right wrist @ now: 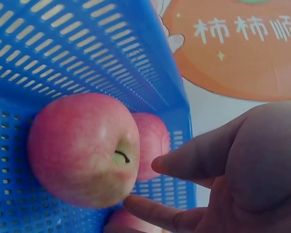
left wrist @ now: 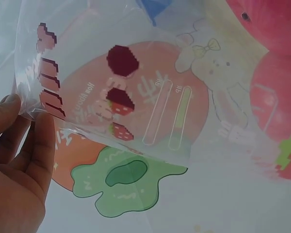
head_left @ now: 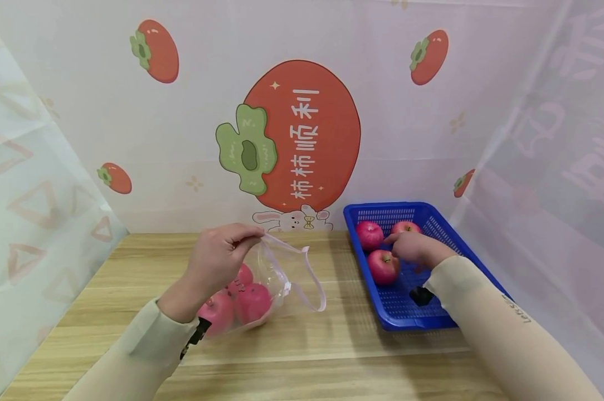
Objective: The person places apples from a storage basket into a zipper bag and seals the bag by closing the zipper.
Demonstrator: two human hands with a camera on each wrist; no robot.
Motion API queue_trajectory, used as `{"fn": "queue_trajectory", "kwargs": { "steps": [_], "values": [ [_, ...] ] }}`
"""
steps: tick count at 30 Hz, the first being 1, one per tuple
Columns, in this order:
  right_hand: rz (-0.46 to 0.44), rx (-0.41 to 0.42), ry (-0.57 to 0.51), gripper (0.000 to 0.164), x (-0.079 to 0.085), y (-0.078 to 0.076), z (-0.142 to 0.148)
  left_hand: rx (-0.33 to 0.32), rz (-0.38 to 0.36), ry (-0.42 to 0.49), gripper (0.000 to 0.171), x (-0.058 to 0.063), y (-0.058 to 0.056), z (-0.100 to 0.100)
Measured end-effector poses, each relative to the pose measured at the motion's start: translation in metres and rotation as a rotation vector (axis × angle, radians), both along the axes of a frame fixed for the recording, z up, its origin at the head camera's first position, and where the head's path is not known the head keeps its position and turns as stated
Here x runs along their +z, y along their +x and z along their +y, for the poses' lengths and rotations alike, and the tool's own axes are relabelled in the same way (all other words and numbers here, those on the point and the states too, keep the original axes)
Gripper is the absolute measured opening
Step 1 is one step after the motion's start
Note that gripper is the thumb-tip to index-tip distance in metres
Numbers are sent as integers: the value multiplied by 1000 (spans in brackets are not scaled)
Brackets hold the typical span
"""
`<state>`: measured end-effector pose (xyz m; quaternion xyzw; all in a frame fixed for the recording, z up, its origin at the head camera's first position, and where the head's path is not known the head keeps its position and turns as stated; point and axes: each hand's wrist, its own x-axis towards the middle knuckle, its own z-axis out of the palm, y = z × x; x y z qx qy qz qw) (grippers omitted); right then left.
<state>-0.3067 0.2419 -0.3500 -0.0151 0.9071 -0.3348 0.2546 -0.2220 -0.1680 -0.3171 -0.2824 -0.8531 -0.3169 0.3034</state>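
My left hand (head_left: pixel 215 257) pinches the upper edge of a clear zip bag (head_left: pixel 273 266) with a pink zip strip, between thumb and fingers. The mouth of the bag gapes toward the right. Red apples (head_left: pixel 252 303) lie inside it on the table. In the left wrist view, the bag's printed film (left wrist: pixel 92 63) stretches from the fingertips. My right hand (head_left: pixel 412 248) reaches into a blue basket (head_left: pixel 417 323), thumb and fingers spread apart among three red apples (head_left: pixel 383 267). The right wrist view has the fingertips close beside the nearest apple (right wrist: pixel 82 150), its stem toward the hand.
The wood-grain table (head_left: pixel 327 356) holds the bag at left and the basket at right. A printed backdrop (head_left: pixel 201 139) with persimmon pictures stands behind them, and printed sheets close off both sides. The basket has raised, slotted walls.
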Motion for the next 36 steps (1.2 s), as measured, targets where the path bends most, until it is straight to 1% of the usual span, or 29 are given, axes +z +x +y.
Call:
{"fn": "queue_trajectory", "kwargs": {
  "steps": [3,6,9,12,17,22,25,30,36],
  "values": [
    [-82,-81,-122,65,-2,-3,8,-1,-4,3,14,0,0,0],
    [-146,-132,-241,66,-8,-8,18,-1,-8,5,14,0,1,-1],
    [-201,-154,-324,72,-17,-12,26,2,-11,1,14,-1,0,-1],
    [-248,-158,-392,78,-26,-15,32,3,-11,2,14,-1,0,-1],
    [-281,-163,-467,82,-38,-15,33,9,-6,3,14,-1,1,0],
    [-276,-152,-488,83,-45,-16,25,15,-8,-1,14,-1,1,0],
    [-255,-122,-458,87,-45,-15,17,14,-16,1,15,-1,1,-1],
    [-217,-106,-384,90,-47,-14,9,3,-21,8,14,-2,0,0],
    [-195,-93,-374,87,-48,-15,8,-2,-17,10,14,-2,0,1]
  ]
}}
